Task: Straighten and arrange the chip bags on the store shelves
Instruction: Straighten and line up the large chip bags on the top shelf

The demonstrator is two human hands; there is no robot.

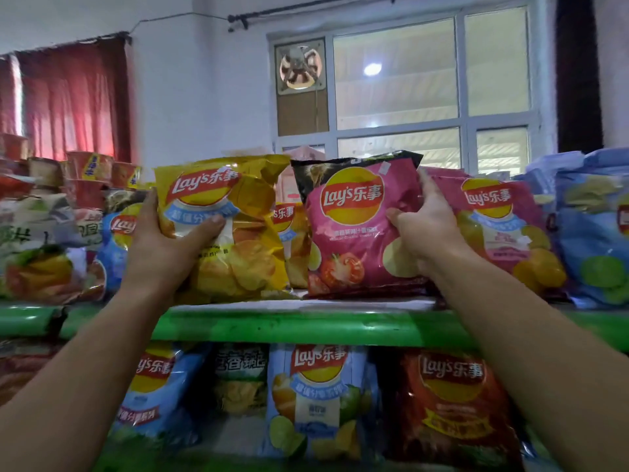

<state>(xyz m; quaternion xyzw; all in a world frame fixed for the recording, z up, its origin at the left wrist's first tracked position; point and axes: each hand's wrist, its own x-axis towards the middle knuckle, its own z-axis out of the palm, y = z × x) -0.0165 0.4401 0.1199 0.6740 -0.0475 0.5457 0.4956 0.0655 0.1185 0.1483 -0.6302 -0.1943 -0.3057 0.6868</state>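
Note:
On the top shelf [289, 327], with its green front edge, stands a yellow Lay's bag [235, 212]. My left hand [163, 240] grips its left side, thumb across the front. Beside it stands a pink tomato Lay's bag [354, 226], upright, and my right hand [422, 229] holds its right edge with the thumb on the front. Another pink bag [503, 226] stands just right of that hand. A second yellow bag [289, 233] shows between the two held bags, partly hidden.
Blue Lay's bags [595, 233] stand at the far right, and a blue bag [115, 240] is behind my left wrist. Cup noodles [88, 172] are stacked at the back left. The lower shelf holds blue [316, 396] and red [452, 403] bags. A window [429, 83] is behind.

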